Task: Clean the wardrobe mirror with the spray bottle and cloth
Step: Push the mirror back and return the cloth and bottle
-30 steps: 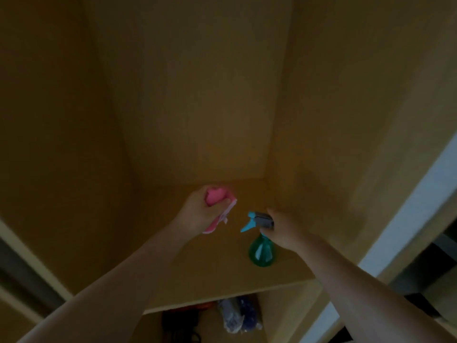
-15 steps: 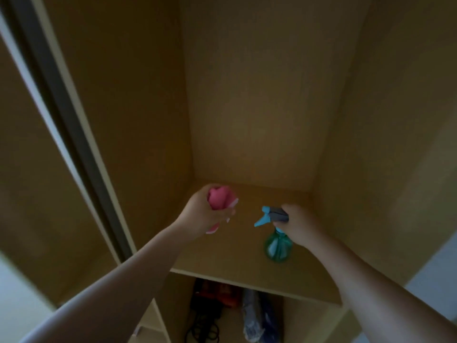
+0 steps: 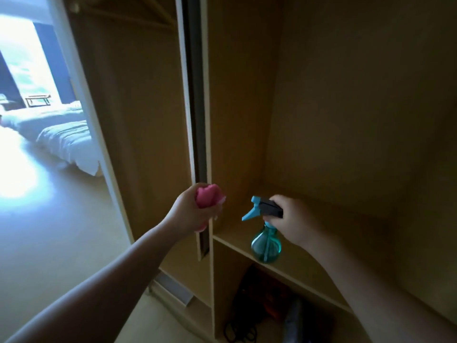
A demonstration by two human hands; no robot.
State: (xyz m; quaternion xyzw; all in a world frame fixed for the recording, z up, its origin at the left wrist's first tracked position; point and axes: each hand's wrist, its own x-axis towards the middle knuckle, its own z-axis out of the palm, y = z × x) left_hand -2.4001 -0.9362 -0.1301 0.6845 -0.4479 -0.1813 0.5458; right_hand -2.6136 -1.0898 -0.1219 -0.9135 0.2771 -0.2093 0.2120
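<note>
Since the earlier frame the view is swung left, so that a sliding door edge (image 3: 195, 120) and a bright reflective panel (image 3: 44, 144) are brought in; both grasps are unchanged. Nearest, the left hand (image 3: 195, 211) is seen with fingers clamped on a bunched pink cloth (image 3: 209, 196). The right hand (image 3: 295, 222) is wrapped round the neck of the spray bottle (image 3: 265, 246), fingers closed below its dark head. The bottle is teal and translucent, round-bodied, with a pale blue nozzle pointed left. It is held upright at the front edge of the shelf (image 3: 321, 273); whether its base is touching cannot be told. The panel, judged to be the mirror, lies well apart to the left. It is advised that the bottle be lifted clear, the nozzle be aimed squarely at the glass, and the cloth be kept out of the spray.
</note>
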